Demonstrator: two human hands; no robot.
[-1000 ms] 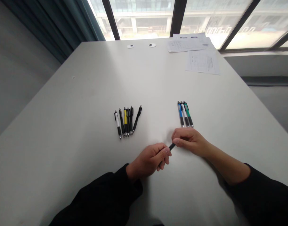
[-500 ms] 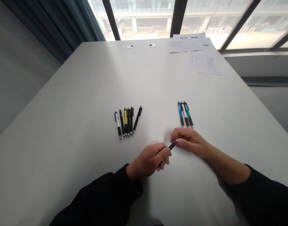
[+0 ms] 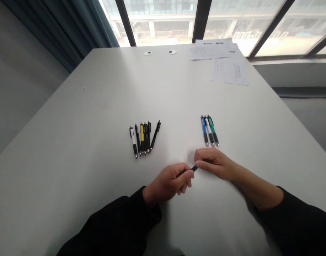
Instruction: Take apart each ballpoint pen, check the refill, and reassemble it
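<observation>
The counter (image 3: 72, 142) looks smooth, faintly glossy. Plastic pens (image 3: 142, 133) have shiny metallic tips (image 3: 218, 144). Matt paper (image 3: 229, 71) lies at the counter's far right corner.

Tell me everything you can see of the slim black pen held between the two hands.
Only a short middle stretch of the slim black pen shows: narrow, straight, dark and matte-looking, perhaps plastic or rubber. The left hand wraps one end, and the thumb and fingers of the right hand cover the other, so neither end can be seen. It slants up to the right in the picture, held over the white table, nearer the wearer than the pens lying there.
</observation>
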